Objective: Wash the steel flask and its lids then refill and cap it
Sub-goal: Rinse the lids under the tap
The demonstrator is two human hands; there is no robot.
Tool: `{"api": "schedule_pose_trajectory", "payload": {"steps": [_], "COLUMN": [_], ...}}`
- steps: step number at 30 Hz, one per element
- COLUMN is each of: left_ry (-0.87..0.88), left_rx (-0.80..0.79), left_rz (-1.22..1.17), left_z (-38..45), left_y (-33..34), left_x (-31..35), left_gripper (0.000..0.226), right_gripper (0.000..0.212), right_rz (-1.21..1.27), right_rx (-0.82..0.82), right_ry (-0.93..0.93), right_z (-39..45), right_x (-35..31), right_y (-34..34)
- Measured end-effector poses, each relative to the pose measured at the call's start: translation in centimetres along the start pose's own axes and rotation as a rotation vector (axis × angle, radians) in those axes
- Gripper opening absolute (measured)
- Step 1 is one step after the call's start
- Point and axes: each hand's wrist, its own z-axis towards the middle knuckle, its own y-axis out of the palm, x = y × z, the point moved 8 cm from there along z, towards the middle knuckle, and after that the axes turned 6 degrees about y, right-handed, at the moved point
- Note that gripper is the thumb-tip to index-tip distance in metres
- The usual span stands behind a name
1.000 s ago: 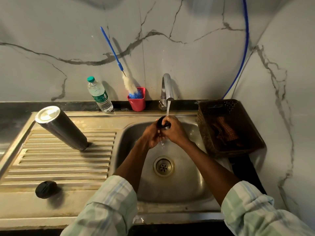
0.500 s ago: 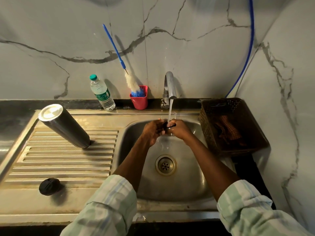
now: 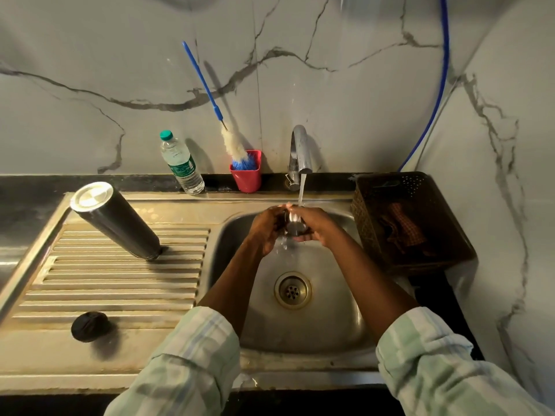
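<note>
One flask [image 3: 115, 220] and one black lid [image 3: 89, 326] sit on the drainboard; left hand [image 3: 265, 229] and right hand [image 3: 315, 226] both grip one steel lid [image 3: 295, 226] under the tap [image 3: 298, 151].

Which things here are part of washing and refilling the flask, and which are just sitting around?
Part of the job:
steel flask, upended on the drainboard
black lid, lying on the drainboard
steel lid, held by the left hand and right hand under the running tap

Lying about:
plastic water bottle
bottle brush in the red cup
brown basket holding a cloth
</note>
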Motion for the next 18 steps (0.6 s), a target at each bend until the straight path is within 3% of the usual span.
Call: {"api": "schedule_pose_trajectory", "payload": {"steps": [2,5,9,12,14,18], "left_ry": [0.014,0.003,0.001,0.001,-0.021,-0.070], "left_rx": [-0.024,-0.066,-0.037,0.027,0.034,0.009], "left_rz": [0.017,0.008,-0.012,0.003,0.023,-0.007], "left_z": [-0.1,-0.4,-0.5,0.0,0.0,-0.4], "left_y": [0.3,0.8,1.0,0.6,0.4,0.5], "left_x": [0.1,0.1,0.3,0.2,0.0,-0.2], "left_gripper": [0.030,0.032,0.026,0.022,0.022,0.027], "right_gripper": [0.041,0.058,0.061,0.034,0.023,0.054], "right_rz": [0.190,0.260,0.444,0.537,0.398,0.024], "right_rx": [-0.063,-0.142,-0.200,-0.124,-0.050,0.151], "right_ry": [0.145,0.307,0.339,0.208,0.060,-0.209], "right_z": [0.0,-0.1,0.2,0.2,0.5,-0.1], "right_x": [1.0,2.4,2.5,1.8,1.3,0.8], "right_y": [0.5,0.9,1.6,1.5,1.2,0.4]}}
